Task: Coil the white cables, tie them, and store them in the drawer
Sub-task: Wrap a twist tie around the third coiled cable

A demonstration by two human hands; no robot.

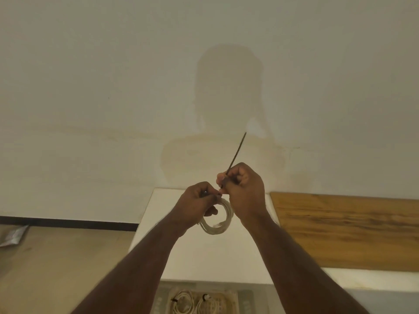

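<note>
- A grey packet (pixel 14 235) lies on the floor at far left, near the dark skirting of the wall.
- The left hand (pixel 195 203) grips the coiled white cable (pixel 218 219), fingers curled round the top of the loop, which hangs above the white tabletop (pixel 204 252).
- The right hand (pixel 242 189), touching the left, pinches a thin dark tie (pixel 237 152) whose free end sticks up and to the right (towards the wall).
- Below, at the bottom edge, an open drawer (pixel 246 300) holds two tied white cable bundles (pixel 192 301).
- A wooden board (pixel 353 232) lies at right, just beside the white top.
</note>
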